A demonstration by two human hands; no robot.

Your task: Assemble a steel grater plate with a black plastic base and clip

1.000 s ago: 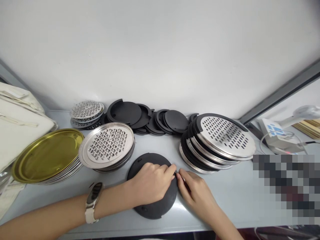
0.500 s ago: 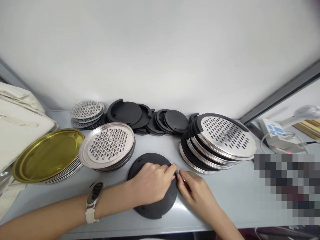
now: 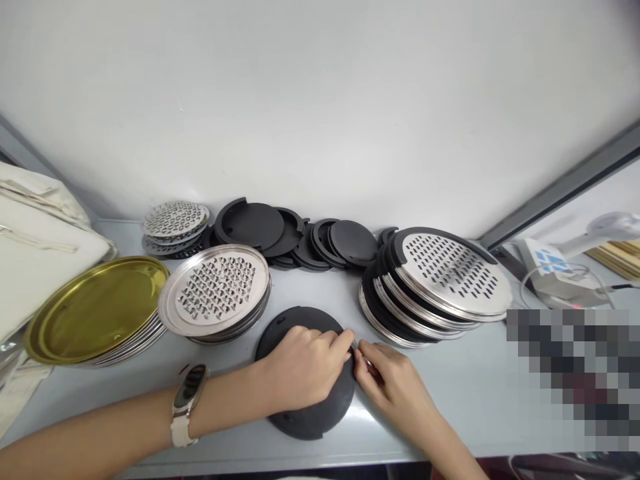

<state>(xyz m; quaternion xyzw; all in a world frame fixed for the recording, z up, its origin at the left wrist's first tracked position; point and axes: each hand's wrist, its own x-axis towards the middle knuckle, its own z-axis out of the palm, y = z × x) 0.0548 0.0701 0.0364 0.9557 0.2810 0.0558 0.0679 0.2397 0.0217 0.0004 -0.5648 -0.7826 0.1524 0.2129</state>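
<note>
A black round disc (image 3: 307,417) lies flat on the grey table (image 3: 465,407) near its front edge. My left hand (image 3: 300,367) rests on top of the disc, fingers curled at its right rim. My right hand (image 3: 395,387) meets it there, and its fingertips pinch a small shiny metal piece (image 3: 356,345) at the disc's edge. What exactly that piece is cannot be made out. A watch sits on my left wrist.
A stack of perforated steel discs (image 3: 215,290) and gold-coloured lids (image 3: 95,310) stand to the left. Steel-and-black slotted discs (image 3: 445,280) are piled on the right. Black discs (image 3: 300,240) and small perforated discs (image 3: 175,223) line the white wall. A white bag (image 3: 35,240) lies far left.
</note>
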